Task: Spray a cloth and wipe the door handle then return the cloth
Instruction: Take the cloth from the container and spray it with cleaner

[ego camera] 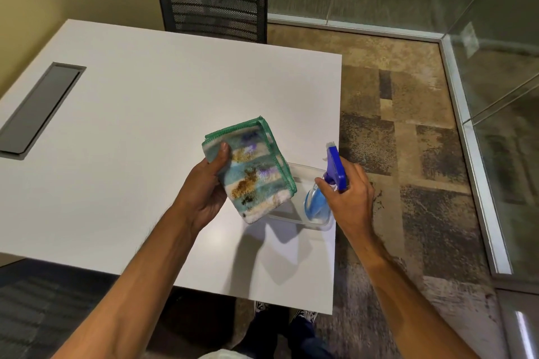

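My left hand (208, 183) holds a folded cloth (256, 172) above the white table; the cloth is green-edged, striped blue and white, with brown and purple stains. My right hand (351, 192) grips a spray bottle (320, 198) with a blue trigger head (335, 165) and pale blue liquid, its nozzle pointing away from me, to the right of the cloth. The bottle hovers over a clear plastic tray (294, 214) near the table's right edge. No door handle is in view.
The white table (163, 125) has a grey cable hatch (40, 108) at left. A black mesh chair (213, 0) stands at the far side. Glass partitions (495, 96) with metal frames run along the right over patterned carpet.
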The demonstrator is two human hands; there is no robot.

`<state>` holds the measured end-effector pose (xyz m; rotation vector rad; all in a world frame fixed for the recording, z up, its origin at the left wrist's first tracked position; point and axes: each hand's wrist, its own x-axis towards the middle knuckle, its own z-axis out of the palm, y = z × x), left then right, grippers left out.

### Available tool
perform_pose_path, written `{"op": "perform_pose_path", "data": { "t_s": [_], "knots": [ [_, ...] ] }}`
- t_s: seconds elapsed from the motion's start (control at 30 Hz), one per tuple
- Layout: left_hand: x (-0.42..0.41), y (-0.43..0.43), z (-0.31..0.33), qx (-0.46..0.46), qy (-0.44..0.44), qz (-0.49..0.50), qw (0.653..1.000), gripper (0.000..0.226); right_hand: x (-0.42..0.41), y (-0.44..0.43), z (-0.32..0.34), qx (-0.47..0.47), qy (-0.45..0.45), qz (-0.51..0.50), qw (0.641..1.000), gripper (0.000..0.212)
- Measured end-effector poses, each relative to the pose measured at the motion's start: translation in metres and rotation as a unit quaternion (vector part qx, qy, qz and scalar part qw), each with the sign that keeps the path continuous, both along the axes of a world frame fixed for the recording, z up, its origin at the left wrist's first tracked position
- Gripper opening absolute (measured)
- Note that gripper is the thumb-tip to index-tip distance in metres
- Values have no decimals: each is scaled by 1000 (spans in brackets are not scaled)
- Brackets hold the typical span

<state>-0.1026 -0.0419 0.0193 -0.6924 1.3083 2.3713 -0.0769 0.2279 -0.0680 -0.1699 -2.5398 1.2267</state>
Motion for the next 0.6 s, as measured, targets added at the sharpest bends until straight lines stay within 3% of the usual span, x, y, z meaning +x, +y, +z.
{"op": "perform_pose_path", "data": {
  "t_s": [0.3, 0.5, 0.6],
  "knots": [
    [6, 9, 10, 29, -32, 11, 999, 48, 3, 4, -7, 4, -26, -33, 999, 64],
    [10, 8, 16, 54, -55, 37, 996, 52, 19, 0, 12, -47, -27, -38, 998, 84],
    [14, 7, 21, 64, -67, 51, 994, 42, 25, 2, 11, -61, -41, -34, 997, 87]
  ]
}}
